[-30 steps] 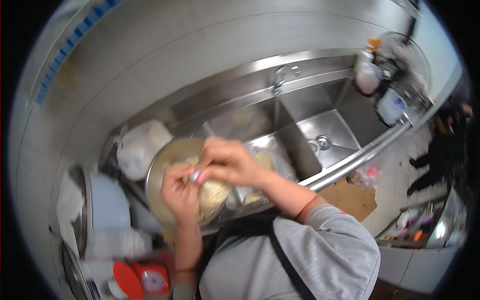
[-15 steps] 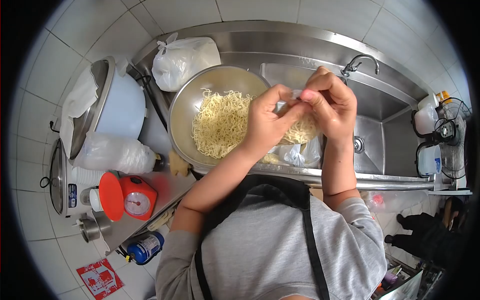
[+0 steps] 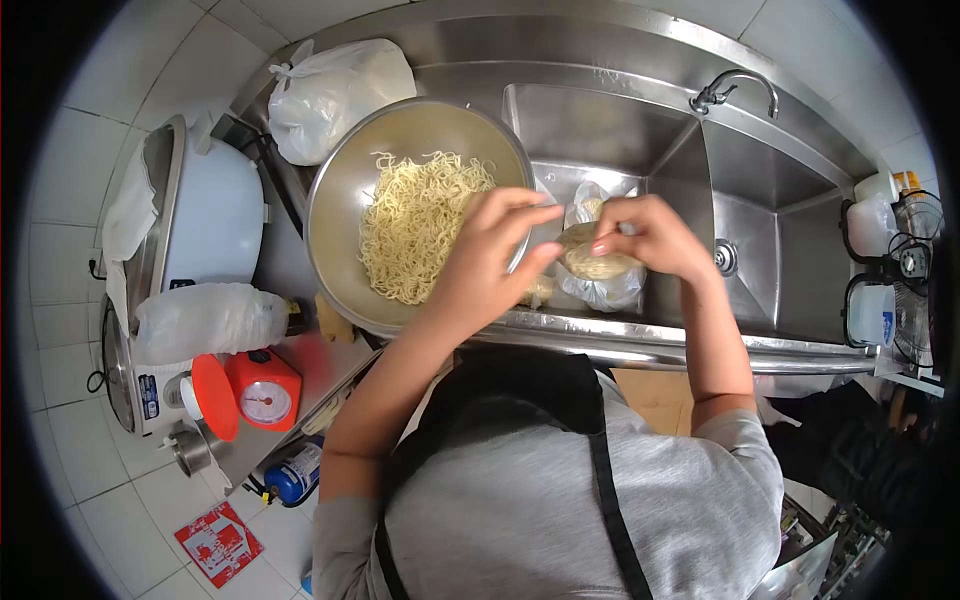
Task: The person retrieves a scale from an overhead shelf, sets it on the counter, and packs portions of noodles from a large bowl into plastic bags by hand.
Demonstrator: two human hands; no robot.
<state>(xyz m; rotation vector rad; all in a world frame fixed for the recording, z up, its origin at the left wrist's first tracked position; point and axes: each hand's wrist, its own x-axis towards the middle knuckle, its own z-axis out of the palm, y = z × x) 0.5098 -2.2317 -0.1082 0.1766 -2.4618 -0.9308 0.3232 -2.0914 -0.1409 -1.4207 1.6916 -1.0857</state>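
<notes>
My right hand (image 3: 650, 238) is closed on a small clear plastic bag of noodles (image 3: 592, 262), above the left sink basin. Just left of that bag, my left hand (image 3: 497, 255) has its fingers apart and holds nothing. It hovers over the right edge of a large metal bowl (image 3: 330, 180), hiding some of the rim. Loose yellow noodles (image 3: 412, 230) lie in a heap in the bowl. Other filled plastic bags (image 3: 612, 292) rest in the basin beneath the held one.
A tied white plastic bag (image 3: 345, 95) stands behind the bowl. To the left are a red kitchen scale (image 3: 265, 392), a stack of wrapped plastic containers (image 3: 210, 322) and a large pale blue container (image 3: 220, 205). A faucet (image 3: 735, 85) rises behind the right basin. Another person (image 3: 830, 440) is at lower right.
My hands have separated and lowered from the bag's top, where both were pinching. The left hand has let go and opened; the right has brought the bag down over the basin.
</notes>
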